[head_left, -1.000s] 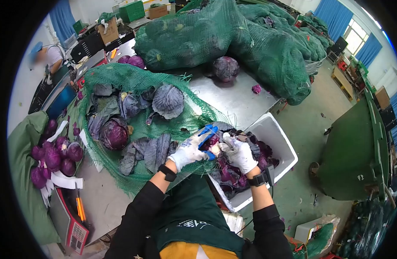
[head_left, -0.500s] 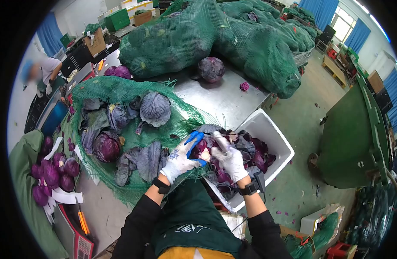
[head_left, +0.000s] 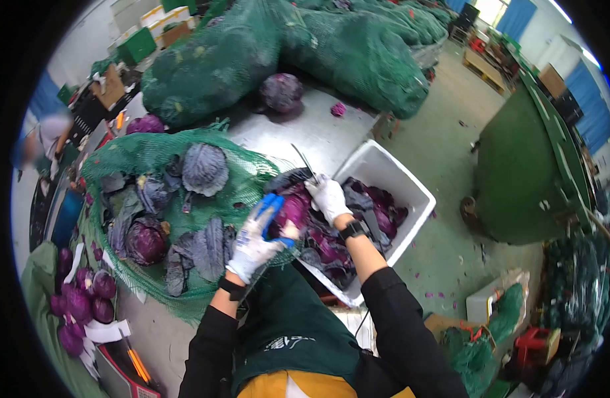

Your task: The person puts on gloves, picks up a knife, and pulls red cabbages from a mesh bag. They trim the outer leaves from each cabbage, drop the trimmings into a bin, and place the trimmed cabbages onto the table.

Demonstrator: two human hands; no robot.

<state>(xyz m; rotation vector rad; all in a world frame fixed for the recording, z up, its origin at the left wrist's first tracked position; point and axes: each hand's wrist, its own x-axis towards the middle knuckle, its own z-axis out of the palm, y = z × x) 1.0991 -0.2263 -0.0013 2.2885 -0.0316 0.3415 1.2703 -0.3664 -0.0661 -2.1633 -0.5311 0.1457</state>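
My left hand (head_left: 257, 240), in a white glove with blue fingertips, is wrapped round a red cabbage (head_left: 292, 211). The pale cut stem of that cabbage faces down toward me. My right hand (head_left: 329, 199), also gloved, is closed at the cabbage's upper right. A thin, dark, narrow blade, seemingly a knife (head_left: 305, 161), sticks up from its fingers; the handle is hidden. Beneath both hands stands a white foam box (head_left: 419, 211) with loose purple leaves (head_left: 331, 247) inside. To the left, a green mesh net (head_left: 185, 297) lies under another red cabbage (head_left: 146, 240) and outer leaves (head_left: 205, 170).
Full green net sacks (head_left: 205, 73) lie at the back of the metal table (head_left: 265, 136), a single cabbage (head_left: 281, 92) before them. Trimmed cabbages (head_left: 79, 305) sit at the left. A large green bin (head_left: 527, 166) stands at right. Another person (head_left: 50, 139) is far left.
The camera view has shifted, so the scene sits further left and higher. My right hand has risen toward the cabbage's top, and the thin blade now shows. The cabbage is more visible in my left hand.
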